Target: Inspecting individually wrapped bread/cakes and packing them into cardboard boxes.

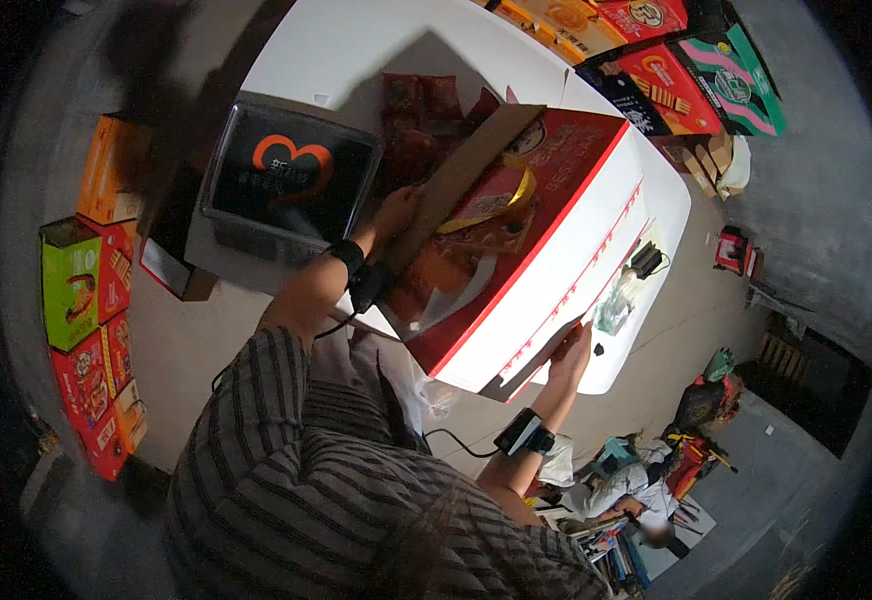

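A large red and white cardboard gift box (526,247) stands tilted over a white table (316,45), its printed red face and white side showing. My left hand (398,210) is at the brown cardboard edge on the box's left side; its fingers are partly hidden in shadow. At the white side's lower right edge, my right hand (572,351) grips the cardboard. Both wrists wear black straps with devices and cables. Red packets (421,97) lie in shadow behind the box. Left of it is a clear plastic container (293,176) with a black top bearing an orange heart.
On the table's right lie a black adapter (647,260) and a green and clear plastic bag (616,311). Colourful cartons (90,300) are stacked at the left, with more cartons (676,82) at the upper right. Near a cluttered low table (619,555), another person (653,499) is at lower right.
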Action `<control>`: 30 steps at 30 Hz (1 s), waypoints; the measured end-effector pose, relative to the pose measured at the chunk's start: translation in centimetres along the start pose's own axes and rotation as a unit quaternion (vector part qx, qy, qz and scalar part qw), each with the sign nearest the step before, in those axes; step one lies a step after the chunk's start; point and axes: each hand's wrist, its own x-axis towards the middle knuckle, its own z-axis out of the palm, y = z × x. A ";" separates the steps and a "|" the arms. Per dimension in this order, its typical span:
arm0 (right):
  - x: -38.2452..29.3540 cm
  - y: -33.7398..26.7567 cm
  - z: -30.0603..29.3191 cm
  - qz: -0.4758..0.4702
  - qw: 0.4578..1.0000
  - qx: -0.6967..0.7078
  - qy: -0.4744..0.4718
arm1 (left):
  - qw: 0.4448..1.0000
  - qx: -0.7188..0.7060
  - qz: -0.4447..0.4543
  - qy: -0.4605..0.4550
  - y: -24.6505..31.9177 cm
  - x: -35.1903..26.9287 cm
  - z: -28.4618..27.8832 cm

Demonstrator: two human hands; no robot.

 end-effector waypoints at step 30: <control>-7.3 -8.0 0.6 -0.119 0.984 -0.129 0.021 | 0.992 0.115 -0.048 -0.005 2.3 0.9 7.9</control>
